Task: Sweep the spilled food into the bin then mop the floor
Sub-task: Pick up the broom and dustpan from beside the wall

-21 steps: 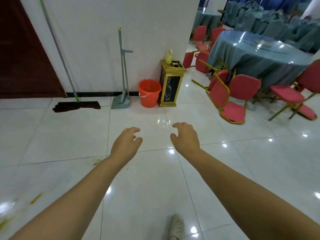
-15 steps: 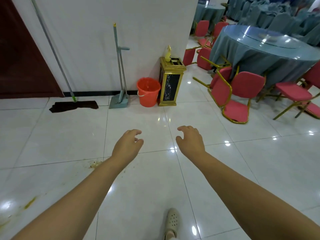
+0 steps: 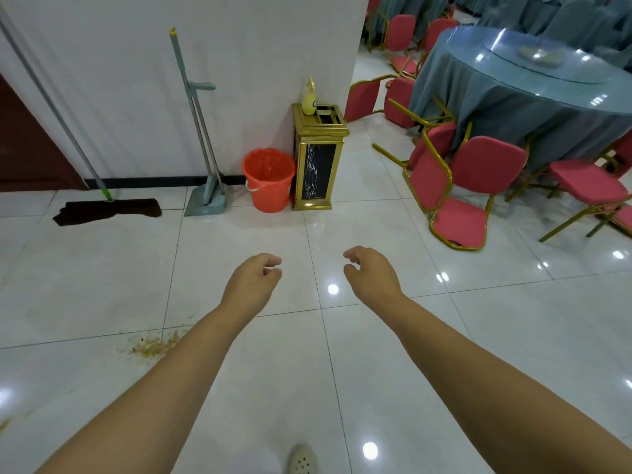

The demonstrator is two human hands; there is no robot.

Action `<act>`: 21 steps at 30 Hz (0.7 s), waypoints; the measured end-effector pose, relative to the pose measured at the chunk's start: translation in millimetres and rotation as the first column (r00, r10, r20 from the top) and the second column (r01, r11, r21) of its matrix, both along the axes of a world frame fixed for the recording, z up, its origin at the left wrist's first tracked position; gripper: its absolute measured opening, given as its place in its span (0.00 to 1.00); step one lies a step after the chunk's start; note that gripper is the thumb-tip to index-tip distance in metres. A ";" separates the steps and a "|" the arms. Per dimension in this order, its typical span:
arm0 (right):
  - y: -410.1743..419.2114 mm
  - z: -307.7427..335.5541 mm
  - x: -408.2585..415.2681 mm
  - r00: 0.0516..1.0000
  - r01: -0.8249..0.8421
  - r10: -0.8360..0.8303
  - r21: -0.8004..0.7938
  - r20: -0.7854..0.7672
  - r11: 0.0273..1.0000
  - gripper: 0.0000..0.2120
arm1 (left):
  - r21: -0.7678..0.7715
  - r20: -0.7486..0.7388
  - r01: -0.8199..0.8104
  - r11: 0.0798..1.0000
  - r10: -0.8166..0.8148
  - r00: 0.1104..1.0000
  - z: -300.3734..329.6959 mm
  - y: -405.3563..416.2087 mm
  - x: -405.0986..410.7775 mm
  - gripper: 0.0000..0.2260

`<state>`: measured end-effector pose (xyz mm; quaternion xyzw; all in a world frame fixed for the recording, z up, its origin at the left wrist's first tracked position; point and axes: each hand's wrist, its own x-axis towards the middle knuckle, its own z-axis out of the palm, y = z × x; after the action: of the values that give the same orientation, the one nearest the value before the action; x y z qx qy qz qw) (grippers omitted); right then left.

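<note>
**Both hands empty over the tiles, cleaning tools against the wall**

The left hand [image 3: 253,281] and the right hand [image 3: 371,272] reach forward side by side above the glossy white tile floor [image 3: 393,378], well apart from each other. Each has its fingers loosely curled and holds nothing — neither hand touches any tool.

The spilled food [image 3: 154,344] lies as a yellowish, crumbly smear on the tiles just left of the left forearm, near a grout line; another faint yellow streak shows at the far left edge of the view. A pale perforated shoe [image 3: 301,460] shows at the bottom, between the two forearms.

Ahead, along the white wall [image 3: 260,46], the tools stand in a row. The mop [image 3: 108,209] lies with its dark cloth head flat on the floor and its long grey handle leaning up to the left. Right of it, the broom and dustpan set [image 3: 205,196] stands upright against the wall, grey-green, its handles rising together. Next comes the orange bin [image 3: 269,179], open-topped, just beside a gold-trimmed black litter stand [image 3: 318,162]. A small yellow bottle [image 3: 308,103] sits on top of that stand.

To the right is a round table [image 3: 533,83] draped in blue-grey cloth with a glass top. Red chairs [image 3: 465,193] with gold frames cluster around it — several tilted against the table's edge.
</note>
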<state>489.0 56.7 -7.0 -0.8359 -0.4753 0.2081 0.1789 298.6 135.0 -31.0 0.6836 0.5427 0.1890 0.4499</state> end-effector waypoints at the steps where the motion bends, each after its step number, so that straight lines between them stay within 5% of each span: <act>1: 8.8 -1.8 5.8 1.000 -0.007 0.007 -0.002 -0.014 1.000 0.17 | -0.020 0.014 0.001 1.000 0.000 1.000 -2.4 7.7 6.5 0.13; 21: 339.8 -13.4 97.2 0.977 -0.212 0.208 -0.081 -0.055 0.974 0.16 | -0.072 0.017 -0.156 0.985 0.158 0.987 -34.2 315.3 94.0 0.12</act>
<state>586.2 396.6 -20.4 -0.7830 -0.5473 0.2654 0.1302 392.6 450.2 -65.2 0.6202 0.5961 0.2122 0.4636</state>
